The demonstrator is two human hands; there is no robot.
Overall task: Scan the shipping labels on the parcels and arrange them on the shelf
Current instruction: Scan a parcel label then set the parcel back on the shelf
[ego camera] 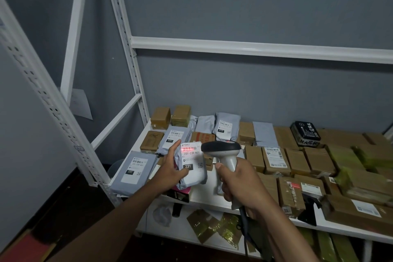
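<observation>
Right now we've got the left hand (170, 168) curled round a small white parcel (192, 168), fingers behind it, thumb on the near edge, label facing us. Right hand (240, 185) is wrapped tight round the scanner (221, 151) handle, head pointed left at the parcel, red beam across the barcode at the label's top.

Risks, as we judge them:
- The bag is soft & crinkly, so if the left grip lets the label buckle, the beam may cross a fold & misread or not read at all.
- Beam sits near the label's upper edge; a small wrist tilt on either side could slide it off the code.
- Scanner cable hangs down below the right grip toward the lower shelf, so it could snag on pkgs there when we reach in.
- Shelf (204, 195) is crowded w/ brown boxes & grey bags; setting this one down carelessly could nudge neighbours toward the front edge.

Position: parcel is in the left grip, just left of the scanner head & close to it, above the bare front strip of shelf. A grey bag (136, 168) w/ a matching 231 code lies left of & below the left grip, so that zone looks like the likely spot.
</observation>
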